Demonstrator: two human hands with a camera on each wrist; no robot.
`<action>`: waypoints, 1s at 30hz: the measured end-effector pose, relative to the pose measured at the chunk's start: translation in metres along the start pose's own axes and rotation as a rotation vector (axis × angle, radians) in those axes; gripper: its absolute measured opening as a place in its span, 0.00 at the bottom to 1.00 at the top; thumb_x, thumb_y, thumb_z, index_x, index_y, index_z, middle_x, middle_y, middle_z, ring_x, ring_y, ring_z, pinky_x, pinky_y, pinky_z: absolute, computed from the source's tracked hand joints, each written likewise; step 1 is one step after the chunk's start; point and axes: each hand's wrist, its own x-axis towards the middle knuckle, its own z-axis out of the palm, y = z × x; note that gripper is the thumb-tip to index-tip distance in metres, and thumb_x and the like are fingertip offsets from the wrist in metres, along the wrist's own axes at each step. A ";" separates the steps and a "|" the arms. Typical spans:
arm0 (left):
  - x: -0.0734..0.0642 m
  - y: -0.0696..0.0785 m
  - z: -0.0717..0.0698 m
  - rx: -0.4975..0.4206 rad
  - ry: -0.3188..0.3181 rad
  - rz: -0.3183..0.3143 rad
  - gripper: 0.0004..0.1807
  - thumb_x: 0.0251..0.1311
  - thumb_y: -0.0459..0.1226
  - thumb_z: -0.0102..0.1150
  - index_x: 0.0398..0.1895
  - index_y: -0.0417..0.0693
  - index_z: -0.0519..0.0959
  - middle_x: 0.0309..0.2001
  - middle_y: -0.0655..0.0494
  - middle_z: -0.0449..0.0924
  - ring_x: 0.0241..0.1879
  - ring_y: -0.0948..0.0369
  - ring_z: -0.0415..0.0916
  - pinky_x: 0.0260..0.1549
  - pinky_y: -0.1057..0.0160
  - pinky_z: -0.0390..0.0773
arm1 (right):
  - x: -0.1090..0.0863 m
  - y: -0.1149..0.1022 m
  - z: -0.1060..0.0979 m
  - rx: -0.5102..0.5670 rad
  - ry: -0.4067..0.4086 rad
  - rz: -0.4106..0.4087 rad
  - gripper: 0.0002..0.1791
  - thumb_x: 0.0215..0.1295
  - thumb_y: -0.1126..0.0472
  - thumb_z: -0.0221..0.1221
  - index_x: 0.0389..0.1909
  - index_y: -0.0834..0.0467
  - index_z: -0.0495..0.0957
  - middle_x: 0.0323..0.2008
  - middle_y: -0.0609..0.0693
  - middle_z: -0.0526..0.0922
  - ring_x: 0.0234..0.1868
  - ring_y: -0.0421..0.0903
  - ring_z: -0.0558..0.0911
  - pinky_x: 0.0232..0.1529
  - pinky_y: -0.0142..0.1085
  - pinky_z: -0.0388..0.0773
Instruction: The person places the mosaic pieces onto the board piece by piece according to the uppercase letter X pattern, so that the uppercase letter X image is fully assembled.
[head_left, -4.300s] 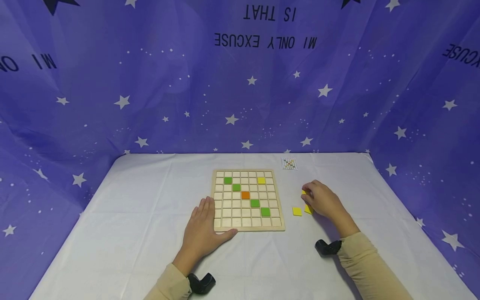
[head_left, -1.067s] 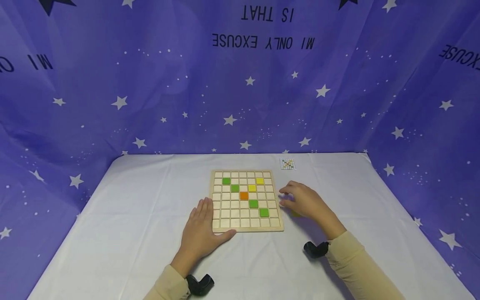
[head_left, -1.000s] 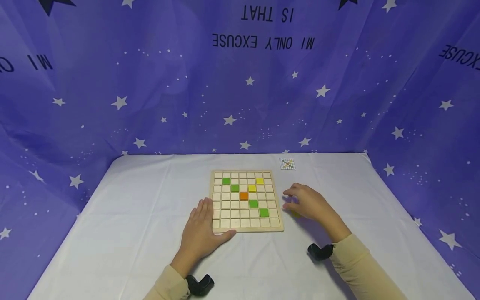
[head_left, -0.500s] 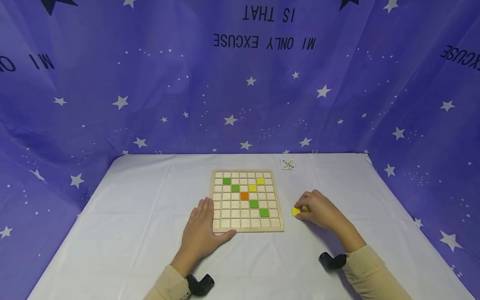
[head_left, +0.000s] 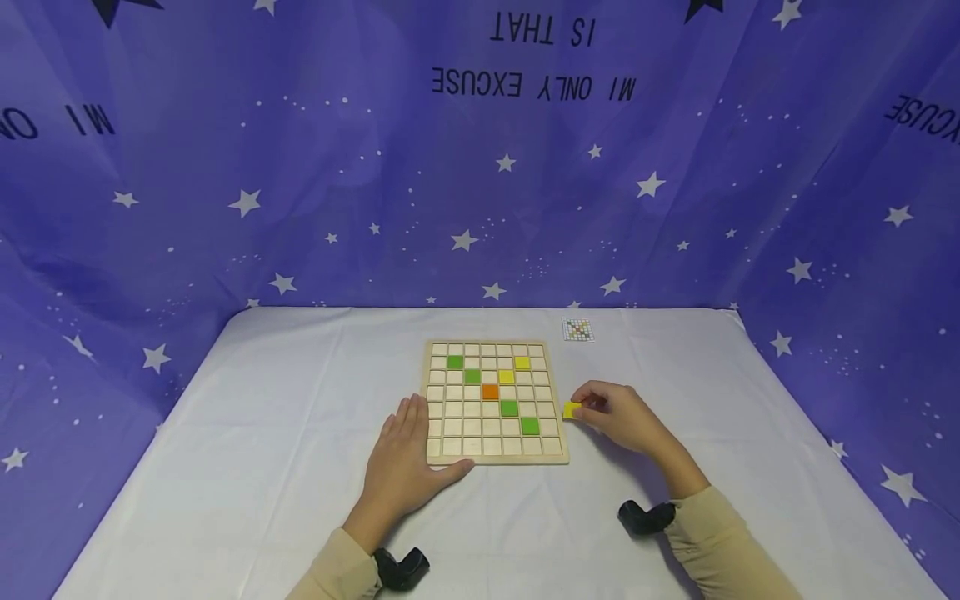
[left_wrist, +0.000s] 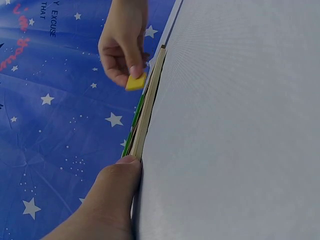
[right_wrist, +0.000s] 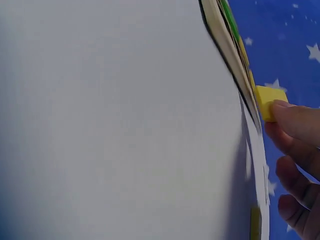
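My right hand pinches a yellow square tile between thumb and fingers, just beside the board's right edge. The right wrist view also shows this yellow tile, its face partly covered by the thumb. A wooden grid board lies flat, its cells holding several green tiles, one orange tile and two yellow tiles along two diagonals. My left hand rests against the board's lower left corner, fingers straight along the left side and thumb on the near edge.
Another yellow tile lies on the table, hidden behind the right hand in the head view. A small card printed with a coloured grid lies beyond the board's far right corner. A purple star-printed cloth hangs behind the white table.
A second yellow tile has come onto the board since the oldest frame. The right hand then went back, picked up another yellow tile and moved left with it. The left hand stays put.
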 end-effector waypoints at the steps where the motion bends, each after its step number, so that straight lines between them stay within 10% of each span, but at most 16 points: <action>1: 0.000 0.000 0.000 0.002 0.001 0.001 0.70 0.46 0.77 0.54 0.78 0.36 0.46 0.79 0.41 0.47 0.79 0.47 0.44 0.78 0.48 0.49 | 0.003 -0.004 0.003 0.016 0.007 0.002 0.05 0.63 0.58 0.67 0.38 0.48 0.83 0.31 0.40 0.83 0.33 0.40 0.78 0.35 0.31 0.75; 10: 0.000 0.000 0.000 0.001 -0.012 -0.004 0.70 0.46 0.78 0.53 0.78 0.36 0.46 0.79 0.42 0.47 0.79 0.48 0.44 0.78 0.48 0.49 | 0.028 -0.048 0.042 0.114 0.026 -0.009 0.04 0.64 0.56 0.66 0.39 0.45 0.84 0.33 0.39 0.84 0.32 0.41 0.78 0.34 0.33 0.77; 30: 0.000 0.001 -0.001 0.013 -0.010 -0.006 0.70 0.46 0.78 0.53 0.78 0.36 0.46 0.79 0.41 0.47 0.79 0.47 0.44 0.78 0.48 0.49 | 0.055 -0.100 0.086 -0.065 -0.010 -0.083 0.06 0.64 0.50 0.66 0.39 0.45 0.84 0.33 0.35 0.83 0.38 0.36 0.77 0.43 0.35 0.77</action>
